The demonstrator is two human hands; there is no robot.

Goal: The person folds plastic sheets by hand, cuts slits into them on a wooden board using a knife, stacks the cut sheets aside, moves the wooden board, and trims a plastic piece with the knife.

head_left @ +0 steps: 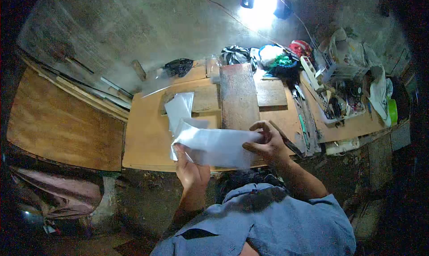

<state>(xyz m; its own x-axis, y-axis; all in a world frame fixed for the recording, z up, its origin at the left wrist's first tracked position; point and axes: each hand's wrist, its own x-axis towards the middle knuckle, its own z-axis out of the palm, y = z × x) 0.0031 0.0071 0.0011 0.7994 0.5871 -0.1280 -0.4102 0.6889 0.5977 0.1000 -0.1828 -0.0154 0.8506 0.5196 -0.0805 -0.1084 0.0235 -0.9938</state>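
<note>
A whitish, translucent sheet (219,144), perhaps paper or plastic, is stretched between my two hands above the front edge of the wooden table (147,135). My left hand (190,169) grips its left end, where several layers bunch together. At the right end, the thumb and fingers of my right hand (264,142) pinch the sheet's edge. More white sheets (179,105) lie fanned out on the table just behind my left hand. Behind the held sheet, a long worn board (239,93) runs away from me across the table.
A basket of tools and small items (342,106) is at the right, near a white power strip (311,73) and a green roll (392,111). Plastic bags (272,57) line the back. A bright lamp (261,1) shines above. A brown panel (67,122) is at the left.
</note>
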